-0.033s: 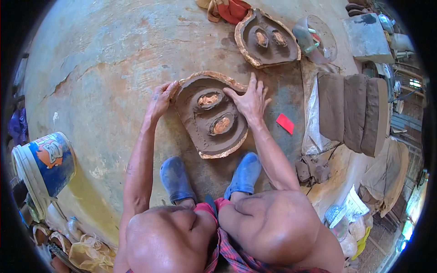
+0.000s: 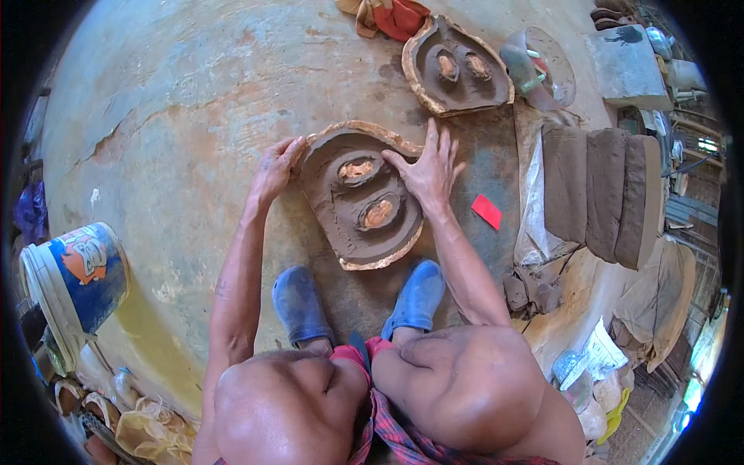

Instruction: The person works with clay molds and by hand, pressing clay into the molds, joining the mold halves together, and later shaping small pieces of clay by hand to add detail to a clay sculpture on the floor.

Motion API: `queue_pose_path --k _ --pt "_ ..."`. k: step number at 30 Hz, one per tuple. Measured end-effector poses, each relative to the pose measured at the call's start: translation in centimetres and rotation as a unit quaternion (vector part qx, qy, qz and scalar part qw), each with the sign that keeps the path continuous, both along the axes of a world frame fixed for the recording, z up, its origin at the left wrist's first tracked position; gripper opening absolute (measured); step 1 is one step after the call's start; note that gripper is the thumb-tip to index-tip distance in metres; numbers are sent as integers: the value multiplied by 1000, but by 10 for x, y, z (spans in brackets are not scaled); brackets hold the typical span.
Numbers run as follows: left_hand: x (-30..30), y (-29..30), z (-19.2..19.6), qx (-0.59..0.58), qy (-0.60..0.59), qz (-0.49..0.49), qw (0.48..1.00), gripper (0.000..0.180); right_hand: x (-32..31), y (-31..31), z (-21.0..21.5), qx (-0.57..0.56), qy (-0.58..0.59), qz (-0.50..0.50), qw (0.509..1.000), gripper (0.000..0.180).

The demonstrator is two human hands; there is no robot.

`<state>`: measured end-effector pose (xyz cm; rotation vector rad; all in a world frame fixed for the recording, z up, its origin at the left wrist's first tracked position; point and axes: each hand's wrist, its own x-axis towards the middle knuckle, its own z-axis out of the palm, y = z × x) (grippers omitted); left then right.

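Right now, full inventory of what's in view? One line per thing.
clay mould: 1, brown, two tan-filled hollows, centre floor, under both hands
second clay mould: 1, brown, top centre
clay slabs: stack, dark brown, right, on sheeting
red card: 1, red, floor right of the near mould
bucket: 1, blue and white, left
red cloth: 1, top edge
blue shoes: 2, bottom centre
left hand: on the mould's left rim
right hand: flat on its right side
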<state>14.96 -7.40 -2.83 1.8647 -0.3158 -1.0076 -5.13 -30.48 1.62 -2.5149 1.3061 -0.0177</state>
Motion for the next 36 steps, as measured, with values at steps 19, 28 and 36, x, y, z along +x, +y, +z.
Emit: queue_pose_path --k 19,28,36 --pt "-83 41 124 -244 316 -85 913 89 -12 85 90 144 -275 474 824 39" --pt "-74 36 126 -57 269 -144 951 26 -22 85 94 133 -258 470 834 24" --pt "-33 57 81 -100 59 117 986 27 -24 18 83 168 -236 196 937 20"
